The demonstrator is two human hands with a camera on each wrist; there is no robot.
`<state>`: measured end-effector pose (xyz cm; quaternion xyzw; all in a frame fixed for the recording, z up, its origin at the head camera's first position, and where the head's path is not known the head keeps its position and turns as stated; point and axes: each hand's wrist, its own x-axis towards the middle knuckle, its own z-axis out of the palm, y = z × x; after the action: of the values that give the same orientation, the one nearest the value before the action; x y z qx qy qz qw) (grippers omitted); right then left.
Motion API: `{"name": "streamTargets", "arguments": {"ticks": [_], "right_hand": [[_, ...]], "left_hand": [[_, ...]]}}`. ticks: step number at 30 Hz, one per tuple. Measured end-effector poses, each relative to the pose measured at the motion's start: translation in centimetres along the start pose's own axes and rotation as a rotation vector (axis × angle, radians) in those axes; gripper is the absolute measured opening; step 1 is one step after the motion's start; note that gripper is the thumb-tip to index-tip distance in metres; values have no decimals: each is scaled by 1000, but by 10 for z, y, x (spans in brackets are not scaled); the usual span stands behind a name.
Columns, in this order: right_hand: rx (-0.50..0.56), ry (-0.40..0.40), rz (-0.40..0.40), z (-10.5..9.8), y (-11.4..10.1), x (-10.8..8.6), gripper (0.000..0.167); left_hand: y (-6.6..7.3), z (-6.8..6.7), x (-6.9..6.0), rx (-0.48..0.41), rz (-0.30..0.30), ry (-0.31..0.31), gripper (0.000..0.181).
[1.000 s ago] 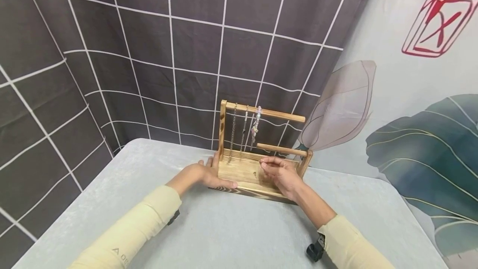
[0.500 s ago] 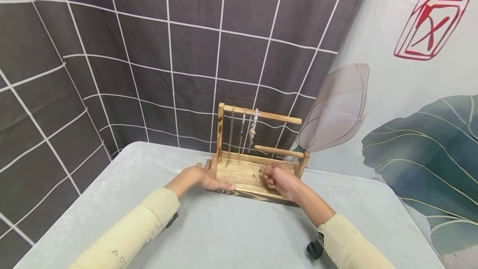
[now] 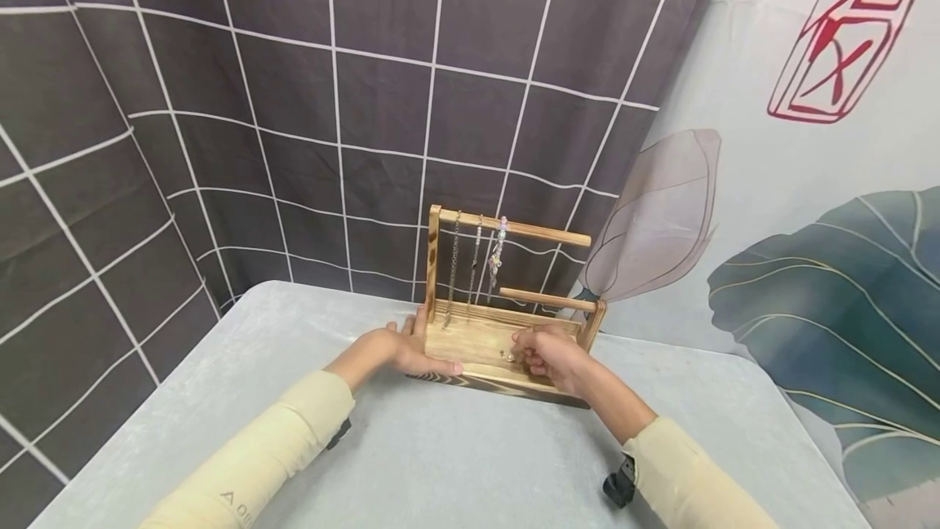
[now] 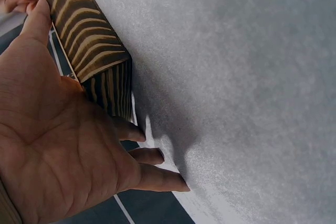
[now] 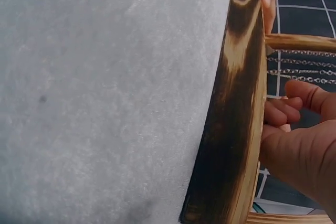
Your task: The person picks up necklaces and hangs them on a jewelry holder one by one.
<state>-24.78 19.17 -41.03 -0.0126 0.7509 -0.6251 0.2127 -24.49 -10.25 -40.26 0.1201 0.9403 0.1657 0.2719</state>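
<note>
A wooden jewelry stand (image 3: 470,341) with a shallow tray stands on the table. My left hand (image 3: 407,349) rests at its left end, thumb along the front edge; the left wrist view shows the other fingers fairly straight beside the dark-grained corner (image 4: 107,77). My right hand (image 3: 554,357) is over the right part of the tray, fingers curled, seemingly pinching a small piece of jewelry mostly hidden by the fingers. By its fingertips, small shiny jewelry (image 3: 507,356) shows low in the tray. In the right wrist view, the curled fingers (image 5: 304,95) are behind the front board (image 5: 231,98).
From the upper bar (image 3: 547,232) hang two chains (image 3: 452,268) and a beaded, pastel-coloured strand (image 3: 497,247). A shorter lower bar (image 3: 543,298) sticks out over the tray's right side. Dark gridded cloth (image 3: 382,104) hangs behind the pale table (image 3: 441,464).
My right hand has come down from below the short bar to low in the tray. More shiny jewelry shows by its fingertips. My left hand stays put; the view shifts slightly.
</note>
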Motion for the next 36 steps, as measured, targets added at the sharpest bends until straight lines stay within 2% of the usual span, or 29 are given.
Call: {"name": "streamTargets", "arguments": {"ticks": [3, 5, 7, 10, 13, 16, 19, 23, 26, 31, 36], "right_hand": [[-16, 20, -47, 1, 3, 0, 12], [-74, 71, -104, 1, 9, 3, 7], [-173, 140, -181, -2, 18, 11, 19], [-377, 267, -290, -12, 39, 30, 25], [-463, 345, -350, -16, 46, 36, 28], [-435, 373, -344, -9, 32, 21, 19], [-415, 418, -299, -1, 17, 6, 10], [-400, 470, -229, 5, 9, 1, 17], [-351, 473, -193, 7, 8, 2, 23], [-242, 426, -146, 9, 9, 3, 40], [-58, 313, -143, 11, 10, 4, 32]], "left_hand": [[0, 1, 1, -3, -4, 0, 143], [0, 1, 1, -4, -5, 1, 143], [0, 1, 1, -2, -7, 3, 143], [-1, 1, 0, -6, -10, 3, 143], [-1, 1, 0, -10, -9, 3, 144], [-1, 1, 0, -13, -10, 5, 144], [0, 1, 0, -11, -11, 6, 145], [-1, 1, 1, -10, -8, 6, 145], [-1, 1, 1, -11, -9, 6, 145], [-1, 1, 0, -10, -14, 6, 146], [-1, 1, 0, -17, -14, 8, 145]]}}
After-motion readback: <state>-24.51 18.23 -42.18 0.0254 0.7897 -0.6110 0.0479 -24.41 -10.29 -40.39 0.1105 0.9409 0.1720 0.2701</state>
